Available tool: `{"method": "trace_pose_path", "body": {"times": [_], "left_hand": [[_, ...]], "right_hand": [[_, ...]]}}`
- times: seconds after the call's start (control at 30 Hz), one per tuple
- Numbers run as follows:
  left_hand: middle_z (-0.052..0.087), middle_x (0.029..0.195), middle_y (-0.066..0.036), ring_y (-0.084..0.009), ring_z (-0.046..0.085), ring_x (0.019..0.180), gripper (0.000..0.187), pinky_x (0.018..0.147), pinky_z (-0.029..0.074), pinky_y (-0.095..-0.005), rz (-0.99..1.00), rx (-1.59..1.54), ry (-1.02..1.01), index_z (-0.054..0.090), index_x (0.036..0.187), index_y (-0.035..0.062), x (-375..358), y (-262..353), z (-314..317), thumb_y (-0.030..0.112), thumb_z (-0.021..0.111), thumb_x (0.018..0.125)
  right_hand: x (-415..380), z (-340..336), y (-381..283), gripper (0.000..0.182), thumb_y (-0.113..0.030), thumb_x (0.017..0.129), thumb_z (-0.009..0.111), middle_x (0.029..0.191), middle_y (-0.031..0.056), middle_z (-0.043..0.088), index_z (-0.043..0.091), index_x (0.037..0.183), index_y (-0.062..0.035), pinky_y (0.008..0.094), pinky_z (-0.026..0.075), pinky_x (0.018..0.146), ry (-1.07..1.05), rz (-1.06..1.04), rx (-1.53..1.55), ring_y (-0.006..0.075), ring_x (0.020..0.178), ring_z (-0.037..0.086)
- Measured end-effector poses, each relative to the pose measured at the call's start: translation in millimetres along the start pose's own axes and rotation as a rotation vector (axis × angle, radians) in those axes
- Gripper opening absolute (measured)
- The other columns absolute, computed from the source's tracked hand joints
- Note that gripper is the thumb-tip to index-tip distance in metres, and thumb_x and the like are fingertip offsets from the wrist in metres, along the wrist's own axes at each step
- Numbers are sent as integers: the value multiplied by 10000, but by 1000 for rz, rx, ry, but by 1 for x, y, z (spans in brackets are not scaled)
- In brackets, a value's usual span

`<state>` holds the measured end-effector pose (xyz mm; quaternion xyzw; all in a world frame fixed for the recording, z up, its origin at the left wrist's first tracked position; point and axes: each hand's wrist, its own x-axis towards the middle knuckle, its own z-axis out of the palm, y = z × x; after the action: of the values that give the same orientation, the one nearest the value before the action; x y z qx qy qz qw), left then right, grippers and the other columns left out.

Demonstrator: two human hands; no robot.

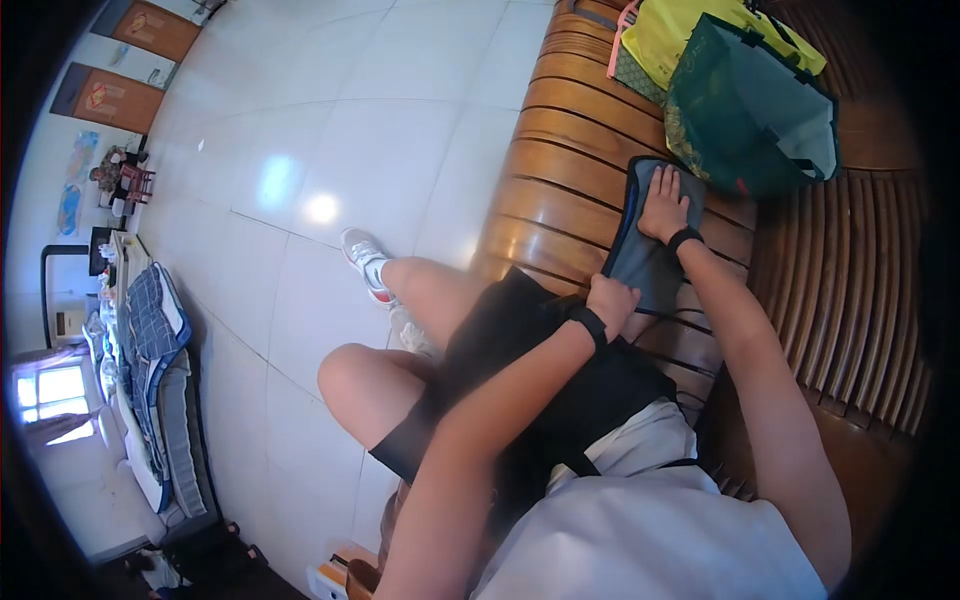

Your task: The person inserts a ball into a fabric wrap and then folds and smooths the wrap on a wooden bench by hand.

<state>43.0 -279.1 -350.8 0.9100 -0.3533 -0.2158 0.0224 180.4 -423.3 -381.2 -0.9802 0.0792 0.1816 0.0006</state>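
On the wooden bench beside me lies a flat grey fabric item [640,262] with a dark blue edge. I cannot make out whether it is a pouch or a folded cloth. My right hand [664,206] rests flat on its far part, fingers stretched out. At the near end, my left hand [611,304] is closed on the fabric's edge, close to my black shorts. Both wrists wear dark bands. Thin dark cords run over the slats near the left hand.
A dark green shopping bag [735,120] and a yellow bag [660,40] stand on the bench [560,165] beyond my right hand. The slatted backrest [840,290] rises on the right. Across the tiled floor [300,310], another person [118,172] sits, and folded bedding [155,320] is piled up.
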Motion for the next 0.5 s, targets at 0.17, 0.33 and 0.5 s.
{"method": "trace_pose_path", "body": {"times": [0.17, 0.33, 0.5], "left_hand": [[698, 827, -119, -281, 696, 804, 315, 642, 519, -422, -93, -175, 147, 611, 1028, 81, -22, -8, -44, 225, 656, 752], [690, 814, -85, -259, 646, 830, 198, 677, 484, -379, -43, -82, 53, 736, 844, 115, -62, -50, -81, 238, 661, 708], [579, 859, -54, -221, 535, 925, 122, 712, 426, -370, 106, -67, 433, 686, 787, 100, -67, -60, -46, 175, 590, 780]], "right_hand": [[-12, 11, 1, 873, -207, 790, 599, 1592, 207, 113, 156, 1514, -2, 531, 227, 1132, 103, -80, 53, 340, 1476, 131], [-61, 33, -19, 811, -212, 756, 520, 1545, 248, 247, 256, 1476, 52, 509, 190, 1157, 229, -81, 65, 365, 1449, 217], [-65, 30, -15, 822, -238, 763, 521, 1551, 238, 242, 244, 1483, 47, 480, 196, 1163, 203, -92, 79, 352, 1451, 219]]}}
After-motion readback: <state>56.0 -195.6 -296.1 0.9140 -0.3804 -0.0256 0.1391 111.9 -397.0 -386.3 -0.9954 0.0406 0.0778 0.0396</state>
